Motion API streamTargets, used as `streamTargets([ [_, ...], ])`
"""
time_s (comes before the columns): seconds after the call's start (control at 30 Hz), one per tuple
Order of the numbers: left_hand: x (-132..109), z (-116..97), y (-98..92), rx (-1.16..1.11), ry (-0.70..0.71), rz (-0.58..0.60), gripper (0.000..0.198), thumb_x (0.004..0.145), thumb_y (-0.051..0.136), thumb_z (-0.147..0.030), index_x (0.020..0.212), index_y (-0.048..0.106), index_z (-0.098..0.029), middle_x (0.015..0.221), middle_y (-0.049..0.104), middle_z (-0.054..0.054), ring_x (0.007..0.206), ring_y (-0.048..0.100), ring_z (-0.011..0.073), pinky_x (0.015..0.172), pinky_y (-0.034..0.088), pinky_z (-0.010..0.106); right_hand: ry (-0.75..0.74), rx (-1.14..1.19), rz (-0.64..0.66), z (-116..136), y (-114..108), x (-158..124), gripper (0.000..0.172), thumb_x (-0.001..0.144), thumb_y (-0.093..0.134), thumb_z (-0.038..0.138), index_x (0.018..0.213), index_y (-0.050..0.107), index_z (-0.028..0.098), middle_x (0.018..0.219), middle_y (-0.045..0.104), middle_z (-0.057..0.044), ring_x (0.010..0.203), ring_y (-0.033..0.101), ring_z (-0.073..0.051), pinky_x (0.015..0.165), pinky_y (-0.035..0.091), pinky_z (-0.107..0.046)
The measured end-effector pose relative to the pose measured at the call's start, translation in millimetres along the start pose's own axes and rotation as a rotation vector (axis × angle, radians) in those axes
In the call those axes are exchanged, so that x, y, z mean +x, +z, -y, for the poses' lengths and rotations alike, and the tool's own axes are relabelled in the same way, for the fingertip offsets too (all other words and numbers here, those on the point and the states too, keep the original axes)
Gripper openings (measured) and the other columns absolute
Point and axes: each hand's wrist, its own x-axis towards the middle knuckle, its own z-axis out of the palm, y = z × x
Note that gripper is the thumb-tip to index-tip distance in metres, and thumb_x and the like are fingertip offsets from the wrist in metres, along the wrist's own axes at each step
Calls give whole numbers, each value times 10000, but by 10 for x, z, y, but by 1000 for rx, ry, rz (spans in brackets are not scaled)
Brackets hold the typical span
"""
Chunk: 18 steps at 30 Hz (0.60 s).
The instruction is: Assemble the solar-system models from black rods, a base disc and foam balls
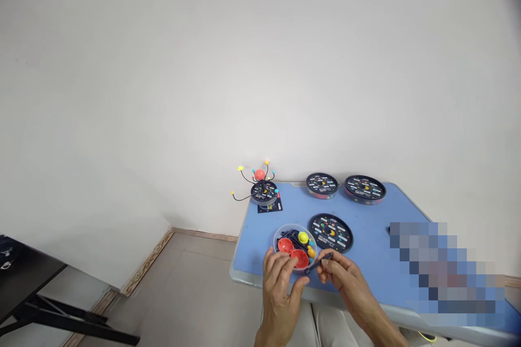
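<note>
Head view: right hand (341, 275) holds dark rod (314, 266).

Soft light, lower right pixelated

At the near edge of the blue table (374, 265), close to its near left corner, the left hand (280, 282) is being held back upward, fingers being curved forward, thumb being extended toward the right hand (340, 274). There, thumb and forefinger are being pinched; the bare right forearm (376, 320) is being slanted inward.
</note>
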Motion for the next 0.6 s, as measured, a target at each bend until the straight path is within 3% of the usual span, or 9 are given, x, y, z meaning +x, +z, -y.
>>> streamTargets([
  [0.17,73,-98,3,-30,39,-23,217,944,501,-151,1026,677,-248,925,723,28,927,659,207,1062,444,490,5,14,32,-1,45,5,254,661,809,413,731,690,200,609,670,8,582,531,-142,623,412,-274],
  [0.4,127,-173,19,-106,86,-88,236,928,492,-72,1025,645,-221,898,709,21,857,647,178,1014,477,468,-38,7,70,-25,79,-28,264,678,819,417,803,719,207,646,651,16,610,527,-143,641,416,-279],
  [0.6,106,-223,90,-147,111,-115,209,935,493,-55,1021,623,-195,885,669,39,860,617,180,935,516,448,-36,-107,49,16,138,-91,290,539,900,368,713,738,201,654,621,28,581,485,-131,627,415,-286],
])
